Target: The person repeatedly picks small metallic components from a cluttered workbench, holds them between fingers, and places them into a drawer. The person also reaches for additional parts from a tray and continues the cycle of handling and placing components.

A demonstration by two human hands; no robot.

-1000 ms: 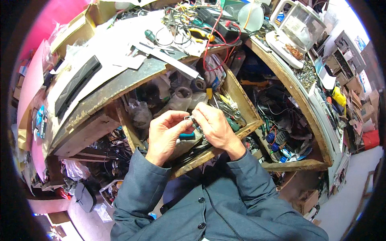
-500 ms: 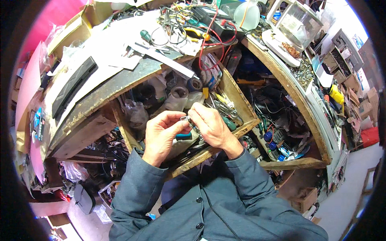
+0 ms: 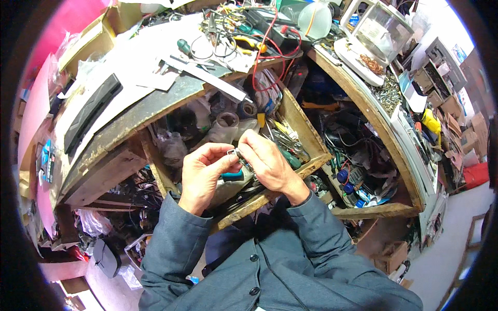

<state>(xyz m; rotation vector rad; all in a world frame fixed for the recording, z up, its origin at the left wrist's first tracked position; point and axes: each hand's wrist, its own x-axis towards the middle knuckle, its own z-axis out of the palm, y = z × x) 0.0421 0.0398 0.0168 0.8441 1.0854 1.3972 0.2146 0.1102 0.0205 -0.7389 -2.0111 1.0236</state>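
Note:
My left hand [image 3: 201, 173] and my right hand [image 3: 268, 165] meet over an open wooden drawer [image 3: 244, 211]. Pinched between them is a small silvery metal piece [image 3: 232, 152] with a squarish, frame-like end. The left thumb and forefinger grip its left side, while the right fingers close on its other side and cover much of it. Its exact kind is too small to tell. Just under the hands lies a teal-and-black thing [image 3: 232, 177] in the drawer, partly hidden.
Rolls of tape [image 3: 227, 120] and hand tools [image 3: 285, 141] fill the drawer. Above it, a workbench [image 3: 155, 106] carries a white bar [image 3: 207, 78], red cables [image 3: 258, 65] and a black bar [image 3: 93, 111]. Another cluttered drawer [image 3: 384, 210] is at the right.
The whole view has shifted slightly. Both hands keep nearly the same pinch on the small metal piece.

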